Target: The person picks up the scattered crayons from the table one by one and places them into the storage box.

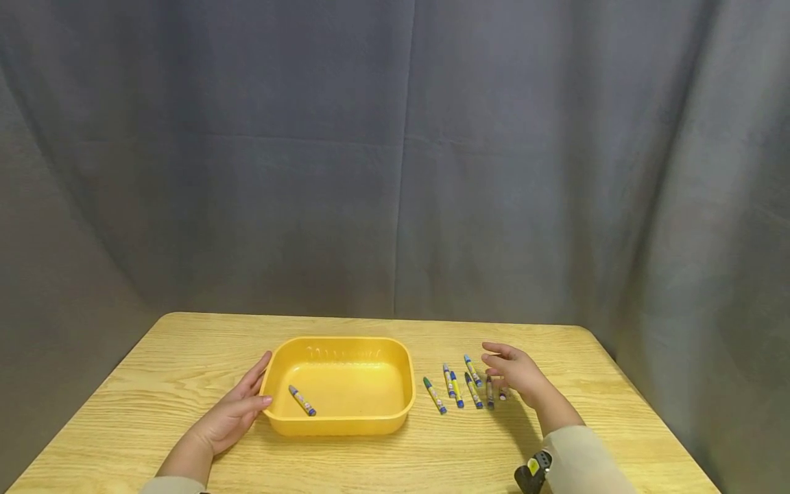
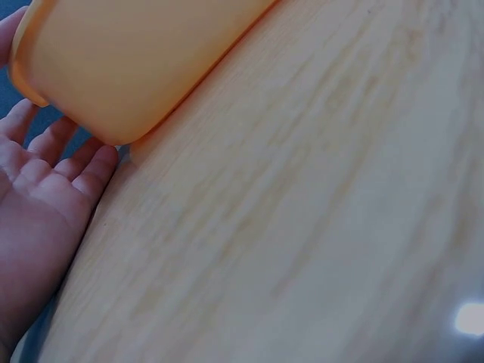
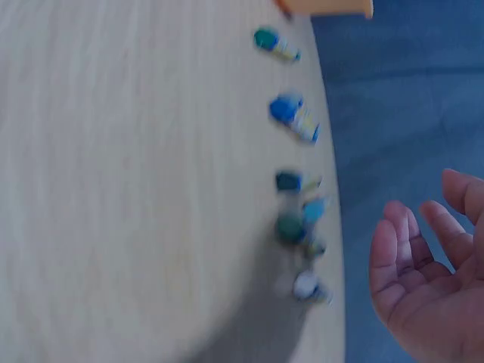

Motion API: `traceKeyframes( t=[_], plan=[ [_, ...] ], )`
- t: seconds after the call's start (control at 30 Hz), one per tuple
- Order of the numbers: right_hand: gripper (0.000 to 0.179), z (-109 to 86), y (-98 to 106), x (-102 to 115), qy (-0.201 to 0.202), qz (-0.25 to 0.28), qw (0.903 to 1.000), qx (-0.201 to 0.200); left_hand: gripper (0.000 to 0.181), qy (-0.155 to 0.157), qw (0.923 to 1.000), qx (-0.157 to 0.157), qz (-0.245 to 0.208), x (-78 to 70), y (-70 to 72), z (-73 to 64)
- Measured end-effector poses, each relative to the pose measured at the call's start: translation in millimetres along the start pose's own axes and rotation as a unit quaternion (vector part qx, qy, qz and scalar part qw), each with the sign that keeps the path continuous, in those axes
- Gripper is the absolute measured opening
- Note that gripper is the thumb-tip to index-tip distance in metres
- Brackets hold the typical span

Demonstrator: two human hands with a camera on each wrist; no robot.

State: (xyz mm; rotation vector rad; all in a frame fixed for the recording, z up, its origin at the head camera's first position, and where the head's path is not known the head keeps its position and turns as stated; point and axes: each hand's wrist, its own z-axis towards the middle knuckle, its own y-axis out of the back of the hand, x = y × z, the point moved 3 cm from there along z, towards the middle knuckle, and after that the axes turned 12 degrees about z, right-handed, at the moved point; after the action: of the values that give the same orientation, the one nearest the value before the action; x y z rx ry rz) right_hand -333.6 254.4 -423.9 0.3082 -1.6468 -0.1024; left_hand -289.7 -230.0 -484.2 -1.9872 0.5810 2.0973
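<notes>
A yellow plastic basket (image 1: 339, 426) stands on the table, with one crayon (image 1: 302, 401) lying inside near its left front corner. My left hand (image 1: 227, 416) holds the basket's left side, its thumb at the rim and its fingers along the outer wall (image 2: 151, 60). Right of the basket lie several crayons in paper wrappers, among them a green one (image 1: 435, 395), a yellow one (image 1: 457, 390) and a light blue one (image 1: 472, 370). Above the rightmost crayons hovers my right hand (image 1: 515, 372), fingers loosely bent and nothing in its grasp. It partly covers one crayon (image 1: 503, 395).
The light wooden table (image 1: 345, 466) has rounded far corners. A grey curtain (image 1: 395, 171) hangs behind it and on both sides. A black device (image 1: 532, 472) is strapped at my right wrist.
</notes>
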Motion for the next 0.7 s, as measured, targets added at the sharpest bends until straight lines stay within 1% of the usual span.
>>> traceKeyframes(
  t=[0.13,0.33,0.4,0.53,0.7],
  plan=[
    [0.057,-3.3,10,-12,-0.012,0.002,0.9997,-0.02,0.087,0.001,1.0,-0.002,0.0,0.7,1.7,-1.8],
    [0.057,-4.0,16,-26,-0.032,0.01,0.9985,-0.043,0.086,-0.008,1.0,0.0,-0.002,-0.2,1.7,-3.6],
    [0.057,-4.0,17,-29,-0.036,0.002,0.9981,-0.049,0.086,-0.009,1.0,-0.003,-0.003,-0.5,1.4,-3.5],
    [0.057,-3.5,18,-34,-0.036,-0.032,0.9971,-0.058,0.086,-0.004,1.0,-0.006,-0.003,-0.9,1.3,-3.2],
    [0.058,-3.1,19,-38,-0.048,-0.074,0.9927,-0.081,0.087,0.003,1.0,-0.004,-0.003,-1.2,1.8,-3.0]
  ],
)
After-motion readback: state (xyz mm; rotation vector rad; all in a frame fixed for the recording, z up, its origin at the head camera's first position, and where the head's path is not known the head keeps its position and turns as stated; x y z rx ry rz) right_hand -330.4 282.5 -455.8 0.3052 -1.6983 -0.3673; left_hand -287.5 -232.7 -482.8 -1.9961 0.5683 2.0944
